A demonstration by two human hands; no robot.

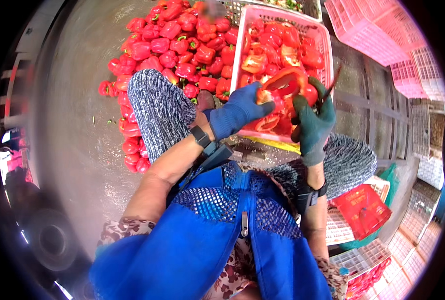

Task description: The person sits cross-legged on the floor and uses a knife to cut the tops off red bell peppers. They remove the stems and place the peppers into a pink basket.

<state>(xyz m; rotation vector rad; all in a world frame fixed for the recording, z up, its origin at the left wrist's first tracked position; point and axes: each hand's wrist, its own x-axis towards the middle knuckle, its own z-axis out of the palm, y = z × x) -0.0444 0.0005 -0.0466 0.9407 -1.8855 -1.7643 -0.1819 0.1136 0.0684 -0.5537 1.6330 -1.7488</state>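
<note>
My left hand, in a blue knit glove, grips a piece of red bell pepper at its left side. Opposite it, my right hand, in a dark green-coated glove, has its fingers at a cut-open red pepper and also holds a knife, whose thin dark blade points up and away to the right. Whether the pepper pieces between my hands are joined, I cannot tell. Both hands are over the near end of a pink plastic crate filled with cut red peppers.
Whole red bell peppers are heaped on the wet concrete floor left of the crate. Stacked pink crates stand at the upper right. A red bag lies on a crate beside my right knee. Yellow material lies under the pink crate's near edge.
</note>
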